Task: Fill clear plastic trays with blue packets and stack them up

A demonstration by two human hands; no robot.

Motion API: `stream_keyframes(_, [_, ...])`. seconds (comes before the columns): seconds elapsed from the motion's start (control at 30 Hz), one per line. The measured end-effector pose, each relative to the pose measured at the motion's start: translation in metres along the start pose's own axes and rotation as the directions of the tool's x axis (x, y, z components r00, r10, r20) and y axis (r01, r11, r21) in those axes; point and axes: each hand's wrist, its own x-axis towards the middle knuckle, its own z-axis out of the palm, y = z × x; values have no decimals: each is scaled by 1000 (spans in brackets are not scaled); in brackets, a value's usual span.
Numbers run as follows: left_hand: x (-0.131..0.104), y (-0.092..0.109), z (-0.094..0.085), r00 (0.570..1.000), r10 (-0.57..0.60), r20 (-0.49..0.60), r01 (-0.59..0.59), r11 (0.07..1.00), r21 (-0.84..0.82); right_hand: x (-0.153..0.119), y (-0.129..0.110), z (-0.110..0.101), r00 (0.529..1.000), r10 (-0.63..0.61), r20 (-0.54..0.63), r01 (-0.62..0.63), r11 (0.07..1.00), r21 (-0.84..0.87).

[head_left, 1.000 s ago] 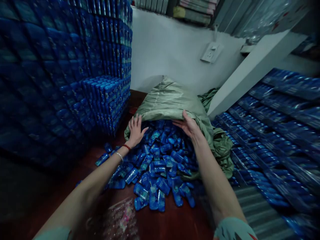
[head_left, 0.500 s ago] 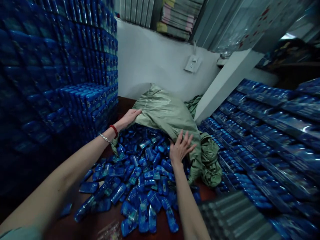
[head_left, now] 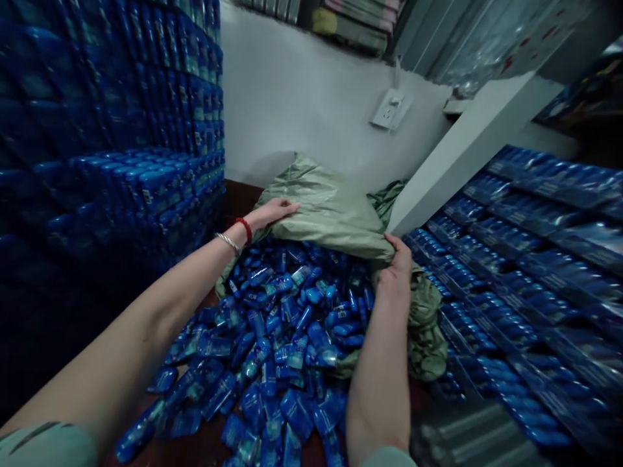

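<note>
A pale green woven sack (head_left: 331,201) lies with its mouth facing me, and many small blue plastic-wrapped packs (head_left: 292,311) spill from it in a loose heap. My left hand (head_left: 276,211) is closed on the sack's upper edge at the left. At the right end of the same edge, my right hand (head_left: 398,253) grips the fabric between thumb and fingers. The edge is stretched between both hands above the heap. Packs deeper in the sack are hidden by the fabric.
Tall stacks of blue packs (head_left: 150,175) rise on the left. Rows of blue packs (head_left: 525,259) fill the right side. Behind the sack stand a white wall with a socket (head_left: 389,109) and a slanting white post (head_left: 467,149). A grey ribbed object (head_left: 467,434) sits low at the right.
My right hand has gone from lying spread on the sack to gripping its edge farther right. My left hand has shifted right along the edge. The sack's mouth is lifted wider, showing more packs.
</note>
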Motion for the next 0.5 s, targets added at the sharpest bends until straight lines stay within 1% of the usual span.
stream_keyframes(0.03, [-5, -3, 9, 989, 119, -85, -113, 991, 66, 5, 7, 3, 994, 103, -23, -101, 991, 85])
stream_keyframes(0.07, [-12, -5, 18, 956, 262, -129, -239, 956, 168, 9, 13, 5, 983, 182, -38, -175, 974, 142])
stream_keyframes(0.1, [-20, -7, 28, 905, 410, -113, -365, 885, 288, 13, 17, 6, 973, 226, -47, -215, 961, 173])
stream_keyframes(0.13, [-26, -7, 37, 845, 534, -42, -473, 781, 407, 16, 19, 6, 973, 229, -44, -218, 960, 174])
stream_keyframes(0.17, [-30, -7, 46, 790, 611, 55, -550, 664, 507, 18, 19, 4, 979, 200, -37, -193, 971, 144])
stream_keyframes(0.2, [-32, -5, 54, 753, 640, 154, -593, 557, 581, 18, 18, 2, 989, 143, -30, -141, 987, 76])
stream_keyframes(0.23, [-30, -3, 59, 739, 634, 228, -608, 482, 631, 16, 17, -1, 998, 47, -40, -49, 998, -41])
stream_keyframes(0.27, [-26, 0, 61, 747, 612, 260, -597, 445, 668, 10, 17, -3, 996, -76, -56, 64, 981, -186])
stream_keyframes(0.3, [-21, 3, 59, 772, 587, 247, -560, 441, 701, 0, 18, -4, 976, -206, -73, 172, 930, -325])
stream_keyframes(0.33, [-14, 8, 55, 799, 567, 198, -507, 459, 730, -12, 21, -5, 935, -342, -90, 267, 850, -453])
stream_keyframes(0.37, [-8, 13, 48, 817, 561, 133, -452, 481, 751, -28, 26, -3, 877, -471, -90, 344, 749, -567])
stream_keyframes(0.4, [-3, 18, 40, 819, 569, 72, -411, 494, 766, -46, 32, 0, 829, -555, -70, 396, 671, -627])
stream_keyframes(0.43, [0, 25, 31, 808, 588, 29, -388, 494, 778, -64, 39, 5, 761, -649, 10, 465, 534, -706])
stream_keyframes(0.47, [0, 32, 23, 789, 614, 16, -387, 476, 789, -80, 46, 12, 716, -676, 174, 544, 385, -745])
stream_keyframes(0.5, [-2, 39, 15, 769, 639, 35, -404, 442, 801, -93, 52, 22, 699, -605, 382, 641, 292, -710])
